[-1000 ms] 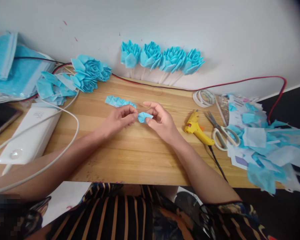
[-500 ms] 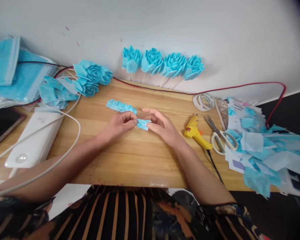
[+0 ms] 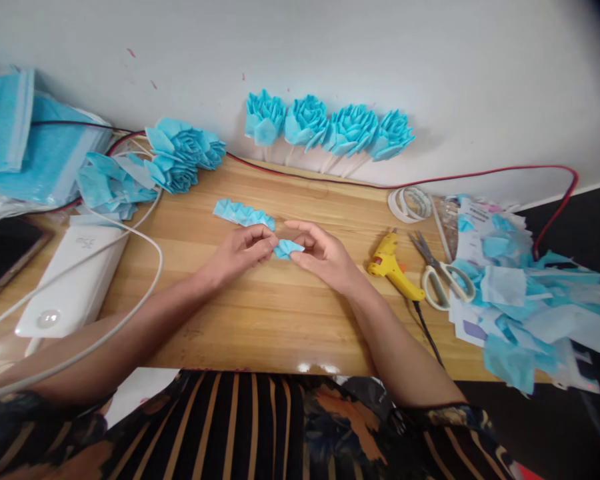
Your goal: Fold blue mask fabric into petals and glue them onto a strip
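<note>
Left hand (image 3: 240,252) and right hand (image 3: 326,257) keep closed fingertip grips on the folded blue paper piece (image 3: 287,249), just above the table (image 3: 280,320); the piece is now pinched narrower than before, so the creasing appears to be continuing.

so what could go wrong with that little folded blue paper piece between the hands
The small folded blue paper piece is pinched between the left hand and right hand; it might tear or lose its crease. The yellow plastic glue gun lies close by the right forearm and could get knocked; whether it is hot cannot be told.
</note>
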A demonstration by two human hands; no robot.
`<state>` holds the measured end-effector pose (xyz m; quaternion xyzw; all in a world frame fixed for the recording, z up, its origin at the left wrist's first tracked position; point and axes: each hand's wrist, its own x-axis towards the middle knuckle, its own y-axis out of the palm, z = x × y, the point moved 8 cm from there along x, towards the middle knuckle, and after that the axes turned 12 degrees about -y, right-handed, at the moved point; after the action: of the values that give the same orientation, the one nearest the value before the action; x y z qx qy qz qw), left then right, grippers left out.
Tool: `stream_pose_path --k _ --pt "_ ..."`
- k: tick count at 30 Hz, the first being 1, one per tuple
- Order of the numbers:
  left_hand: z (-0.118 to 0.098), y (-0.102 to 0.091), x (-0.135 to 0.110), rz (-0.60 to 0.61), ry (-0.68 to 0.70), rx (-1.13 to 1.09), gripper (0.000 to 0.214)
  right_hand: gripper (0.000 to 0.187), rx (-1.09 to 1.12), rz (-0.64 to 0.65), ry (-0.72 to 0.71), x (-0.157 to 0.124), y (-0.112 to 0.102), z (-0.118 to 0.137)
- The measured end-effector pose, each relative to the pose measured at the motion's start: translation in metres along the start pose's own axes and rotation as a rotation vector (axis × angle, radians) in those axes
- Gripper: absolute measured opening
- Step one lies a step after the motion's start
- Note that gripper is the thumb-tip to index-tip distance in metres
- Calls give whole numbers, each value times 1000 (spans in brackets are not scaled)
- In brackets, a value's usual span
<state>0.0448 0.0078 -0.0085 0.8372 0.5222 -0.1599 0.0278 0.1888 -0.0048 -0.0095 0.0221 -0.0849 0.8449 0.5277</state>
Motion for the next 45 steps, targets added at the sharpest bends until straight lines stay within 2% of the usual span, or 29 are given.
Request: stream_pose_path --k 7,20,26,36,40,45 --pt "-4 0 -1 -13 -17 70 31 62 48 -4 6 0 5 -4" --pt "-1 5 -1 27 3 50 25 61 62 13 20 -1 6 -1" --pt "3 7 2 -8 3 64 24 61 36 16 -5 0 8 -2" --pt "-10 6 -3 22 19 59 25 60 -37 -13 -43 1 7 0" --pt "-7 8 0 7 30 58 25 59 -55 -11 -54 1 9 3" --pt "0 6 4 -20 23 76 24 57 -183 -34 -98 0 8 7"
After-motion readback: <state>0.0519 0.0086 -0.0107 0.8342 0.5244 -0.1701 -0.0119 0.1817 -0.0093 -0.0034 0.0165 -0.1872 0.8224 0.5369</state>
